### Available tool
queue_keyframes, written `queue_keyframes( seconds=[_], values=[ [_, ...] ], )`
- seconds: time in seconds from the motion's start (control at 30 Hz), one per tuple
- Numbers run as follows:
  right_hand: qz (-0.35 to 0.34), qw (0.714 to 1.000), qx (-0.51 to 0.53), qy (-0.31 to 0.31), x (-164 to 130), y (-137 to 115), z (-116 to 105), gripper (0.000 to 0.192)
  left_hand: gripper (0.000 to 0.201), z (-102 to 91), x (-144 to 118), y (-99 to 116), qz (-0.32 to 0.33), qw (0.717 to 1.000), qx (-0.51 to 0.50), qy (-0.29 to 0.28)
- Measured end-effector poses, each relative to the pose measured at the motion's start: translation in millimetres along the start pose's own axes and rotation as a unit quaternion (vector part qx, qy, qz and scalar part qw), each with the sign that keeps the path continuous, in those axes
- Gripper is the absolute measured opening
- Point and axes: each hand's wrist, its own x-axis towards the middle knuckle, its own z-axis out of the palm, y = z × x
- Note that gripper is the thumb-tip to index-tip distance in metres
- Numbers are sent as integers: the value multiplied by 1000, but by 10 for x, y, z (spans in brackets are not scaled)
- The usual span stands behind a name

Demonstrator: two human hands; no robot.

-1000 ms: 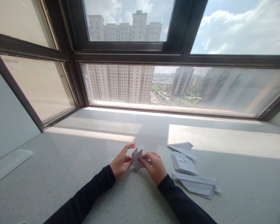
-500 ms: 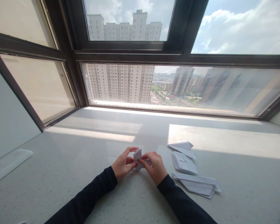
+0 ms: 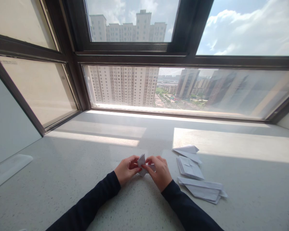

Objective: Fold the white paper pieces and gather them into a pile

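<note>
Apparently part-shaped, the small folded paper is pinched in left hand and right hand, not yet flat; other paper pieces lie already folded alongside.

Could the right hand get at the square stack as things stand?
Probably yes: the square stack lies just beside the right hand with nothing between, though that hand would likely have to release the folded paper first.
</note>
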Motion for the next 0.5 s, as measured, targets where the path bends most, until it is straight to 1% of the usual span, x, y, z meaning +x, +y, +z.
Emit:
queue_keyframes(
  seconds=[0.1, 0.17, 0.27, 0.3, 0.33, 0.4, 0.47, 0.5],
  values=[
    [7, 1000, 8, 5, -4, 0, -2, 12, 29, 4, 0, -9, -5, 1000, -3, -1],
    [12, 999, 28, 17, 1, 7, -4, 16, 28, 2, 5, -17, -8, 1000, -10, 6],
    [38, 993, 106, 43, 21, 33, -7, 36, 27, -8, 19, -28, -1, 999, -28, 36],
    [59, 987, 140, 44, 29, 41, -9, 41, 27, -11, 23, -29, 4, 998, -32, 48],
    [81, 981, 173, 33, 36, 47, -12, 43, 26, -11, 26, -27, 10, 998, -35, 58],
    [110, 972, 209, -1, 44, 45, -28, 32, 26, 0, 20, -4, 21, 997, -35, 66],
    [95, 976, 197, -12, 41, 20, -57, 20, 29, 30, -4, 46, 33, 997, -25, 61],
    [75, 981, 180, -3, 36, 1, -73, 18, 32, 49, -21, 78, 41, 997, -14, 61]
  ],
)
